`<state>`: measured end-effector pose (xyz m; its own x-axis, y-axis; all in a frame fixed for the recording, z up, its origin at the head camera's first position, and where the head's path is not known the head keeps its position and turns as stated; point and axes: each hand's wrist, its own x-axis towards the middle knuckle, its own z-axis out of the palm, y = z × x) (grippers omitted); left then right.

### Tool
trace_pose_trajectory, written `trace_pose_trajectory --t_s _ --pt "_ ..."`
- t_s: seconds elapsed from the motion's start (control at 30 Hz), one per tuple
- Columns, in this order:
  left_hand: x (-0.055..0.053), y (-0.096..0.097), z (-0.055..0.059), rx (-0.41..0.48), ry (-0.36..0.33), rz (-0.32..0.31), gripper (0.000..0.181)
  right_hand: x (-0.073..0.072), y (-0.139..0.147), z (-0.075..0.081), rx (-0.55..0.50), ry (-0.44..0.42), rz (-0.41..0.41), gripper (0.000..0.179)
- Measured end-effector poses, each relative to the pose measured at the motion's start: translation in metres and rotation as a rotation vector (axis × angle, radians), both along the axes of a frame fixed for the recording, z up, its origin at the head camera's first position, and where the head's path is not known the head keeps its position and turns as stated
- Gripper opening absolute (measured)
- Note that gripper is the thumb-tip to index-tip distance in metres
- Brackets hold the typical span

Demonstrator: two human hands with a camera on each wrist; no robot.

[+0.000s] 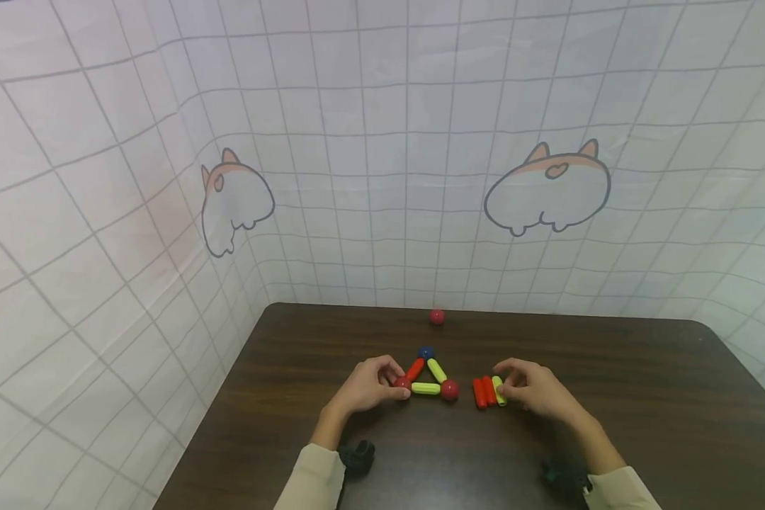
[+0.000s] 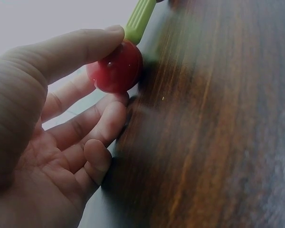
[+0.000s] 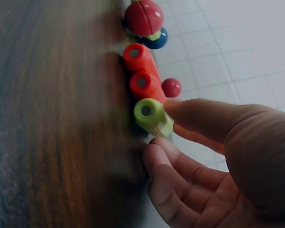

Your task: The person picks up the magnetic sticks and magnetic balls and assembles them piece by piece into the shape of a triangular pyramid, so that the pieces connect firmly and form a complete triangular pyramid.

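Observation:
My left hand (image 1: 368,386) pinches a glossy red ball (image 2: 118,71) between thumb and fingers. That ball is the left corner of a flat triangle of magnetic rods and balls. A red rod (image 1: 415,369) and a yellow-green rod (image 1: 426,389) run from it. The far corner is a blue ball (image 1: 426,352), the right one another red ball (image 1: 449,390); a second yellow-green rod (image 1: 436,370) joins these two. My right hand (image 1: 537,389) has thumb and fingertips around a loose yellow-green magnetic rod (image 3: 151,115), which lies beside two red rods (image 1: 484,392). Grey discs show in their ends.
A lone red ball (image 1: 436,316) sits near the far edge of the dark wooden table (image 1: 446,460). White grid-patterned cloth (image 1: 382,177) hangs behind the table and along its left side. Dark wrist devices (image 1: 358,457) sit at both cuffs.

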<state>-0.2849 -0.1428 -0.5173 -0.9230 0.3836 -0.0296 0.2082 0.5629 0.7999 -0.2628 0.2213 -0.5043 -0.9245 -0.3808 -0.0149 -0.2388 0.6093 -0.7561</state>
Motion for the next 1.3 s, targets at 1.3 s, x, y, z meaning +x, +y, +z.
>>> trace_pose_trajectory --t_s 1.3 --pt "0.000 0.000 0.000 0.012 -0.001 -0.006 0.028 0.001 0.003 0.011 -0.029 0.075 -0.066 0.038"
